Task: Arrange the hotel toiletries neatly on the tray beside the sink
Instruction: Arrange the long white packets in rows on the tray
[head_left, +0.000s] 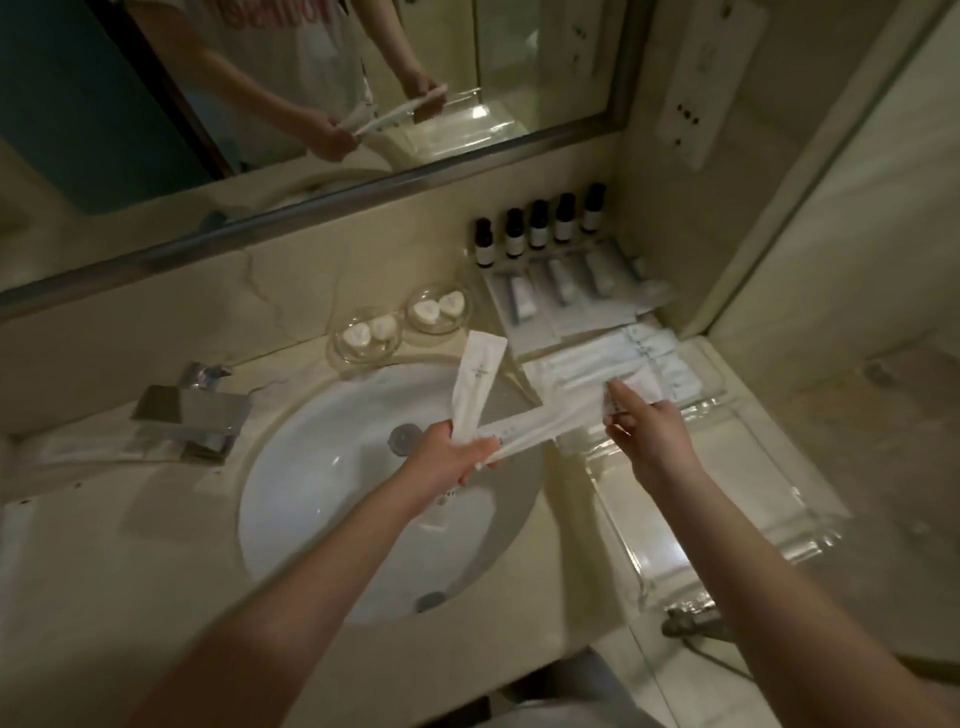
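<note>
My left hand (457, 452) is over the sink, gripping two long white toiletry packets: one (477, 382) stands up, the other (545, 428) stretches right. My right hand (644, 421) pinches the far end of that second packet at the clear glass tray (769, 499) right of the sink. On the tray's far part lie several flat white packets (613, 364) and small white tubes (566, 283). Several dark bottles (537, 226) stand in a row behind them.
The white round sink (332, 483) has a chrome tap (192, 410) at its left. Two glass dishes (363, 338) (439, 312) with heart-shaped soaps sit behind the basin. A mirror runs along the back wall. A glass partition stands at the right.
</note>
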